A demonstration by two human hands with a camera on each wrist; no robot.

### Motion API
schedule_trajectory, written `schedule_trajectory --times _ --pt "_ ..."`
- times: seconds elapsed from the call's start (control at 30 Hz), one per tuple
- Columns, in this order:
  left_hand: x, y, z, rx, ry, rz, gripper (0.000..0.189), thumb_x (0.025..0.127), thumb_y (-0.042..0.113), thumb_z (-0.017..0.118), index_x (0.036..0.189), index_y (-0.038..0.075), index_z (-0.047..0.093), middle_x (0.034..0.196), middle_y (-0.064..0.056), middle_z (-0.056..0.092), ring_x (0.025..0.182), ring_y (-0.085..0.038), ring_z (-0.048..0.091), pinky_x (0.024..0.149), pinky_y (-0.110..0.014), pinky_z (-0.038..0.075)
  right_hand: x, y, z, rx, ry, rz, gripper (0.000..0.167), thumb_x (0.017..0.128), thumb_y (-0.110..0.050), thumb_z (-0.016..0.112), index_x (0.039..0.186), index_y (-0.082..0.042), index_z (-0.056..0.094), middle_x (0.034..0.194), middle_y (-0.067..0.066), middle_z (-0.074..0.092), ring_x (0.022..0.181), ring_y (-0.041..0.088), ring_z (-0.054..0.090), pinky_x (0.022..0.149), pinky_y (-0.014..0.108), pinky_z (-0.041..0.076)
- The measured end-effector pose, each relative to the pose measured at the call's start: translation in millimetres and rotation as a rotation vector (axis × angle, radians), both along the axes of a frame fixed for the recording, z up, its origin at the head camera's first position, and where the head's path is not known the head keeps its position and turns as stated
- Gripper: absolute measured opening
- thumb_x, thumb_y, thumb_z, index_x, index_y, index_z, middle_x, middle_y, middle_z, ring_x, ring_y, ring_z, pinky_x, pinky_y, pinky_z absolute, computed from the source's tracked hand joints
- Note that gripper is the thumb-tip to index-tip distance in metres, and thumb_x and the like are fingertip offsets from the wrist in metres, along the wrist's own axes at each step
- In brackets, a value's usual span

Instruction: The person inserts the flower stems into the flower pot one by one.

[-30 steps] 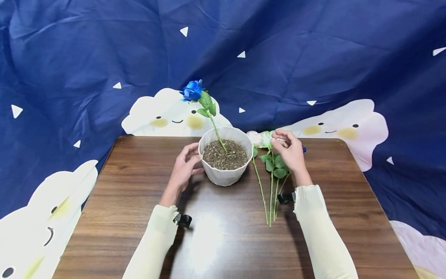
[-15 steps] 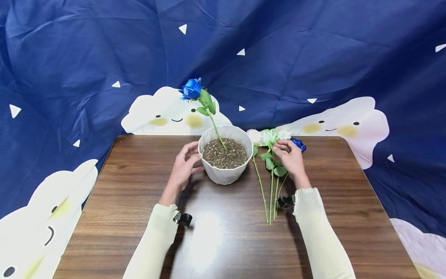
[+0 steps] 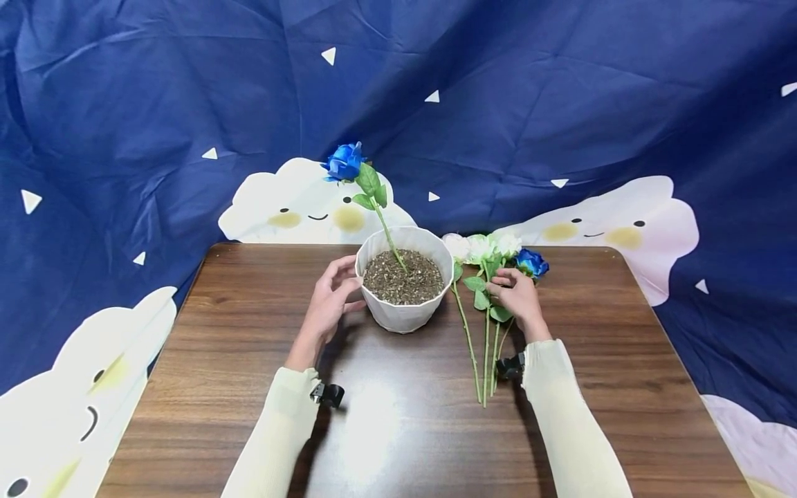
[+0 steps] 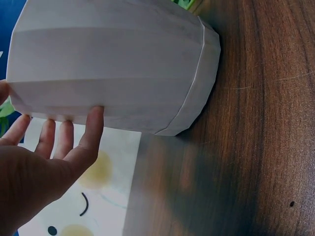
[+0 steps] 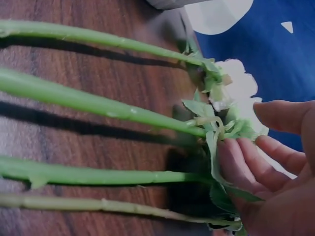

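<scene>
Since a second earlier, the right hand (image 3: pixel 516 294) had slid down from the flower heads to the leaves of the loose stems (image 3: pixel 484 346), uncovering the blue flower (image 3: pixel 531 262) beside them. Its fingers (image 5: pixel 241 167) touched a leaf, loosely curled, gripping nothing yet. The left hand (image 3: pixel 330 301) rested open against the white pot (image 3: pixel 403 312), where a blue rose (image 3: pixel 344 162) stood in soil. Everything sat on the wooden counter (image 3: pixel 205 360) before a blue cloud-print cloth (image 3: pixel 156 104).
</scene>
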State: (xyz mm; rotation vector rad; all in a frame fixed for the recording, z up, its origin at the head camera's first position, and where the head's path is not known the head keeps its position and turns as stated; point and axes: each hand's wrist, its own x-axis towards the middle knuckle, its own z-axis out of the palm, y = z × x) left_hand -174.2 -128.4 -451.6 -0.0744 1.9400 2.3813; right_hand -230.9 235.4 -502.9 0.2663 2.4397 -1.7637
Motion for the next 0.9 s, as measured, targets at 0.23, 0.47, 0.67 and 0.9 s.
schedule_trajectory --times 0.23,0.47,0.67,0.9 --pt "0.6 0.2 0.5 -0.003 0.005 0.000 0.049 0.095 0.004 0.059 0.143 0.007 0.050 0.136 -0.022 0.052 0.117 -0.034 0.056 0.086 -0.054 0.058 -4.9 -3.3 -2.9 0.111 -0.086 0.039 0.059 0.094 -0.007 0.070 0.146 0.006 0.045 0.138 0.030 0.054 0.104 0.030 0.064 0.086 0.034 0.059" --pt "0.4 0.5 -0.4 -0.001 0.007 -0.002 0.049 0.095 0.003 0.059 0.143 0.007 0.050 0.135 -0.022 0.052 0.115 -0.031 0.056 0.085 -0.053 0.058 -11.9 -5.1 -6.1 0.210 -0.083 0.019 0.050 0.090 -0.004 0.073 0.136 0.006 0.057 0.127 0.027 0.063 0.089 0.022 0.066 0.069 0.026 0.059" --pt "0.4 0.5 -0.7 0.005 0.005 -0.004 0.049 0.095 0.003 0.059 0.143 0.007 0.050 0.135 -0.023 0.052 0.115 -0.031 0.056 0.085 -0.054 0.058 -15.3 -5.0 -7.3 0.201 -0.085 0.007 0.046 0.088 0.001 0.071 0.132 0.007 0.060 0.122 0.026 0.065 0.073 0.005 0.060 0.060 0.021 0.055" --pt "-0.3 0.2 -1.2 0.002 0.004 -0.002 0.049 0.095 0.003 0.059 0.143 0.007 0.050 0.135 -0.022 0.052 0.114 -0.030 0.056 0.084 -0.052 0.059 -13.3 -3.3 2.5 0.080 -0.124 0.014 0.050 0.092 0.002 0.063 0.141 0.005 0.053 0.131 0.028 0.058 0.079 0.009 0.062 0.064 0.024 0.057"
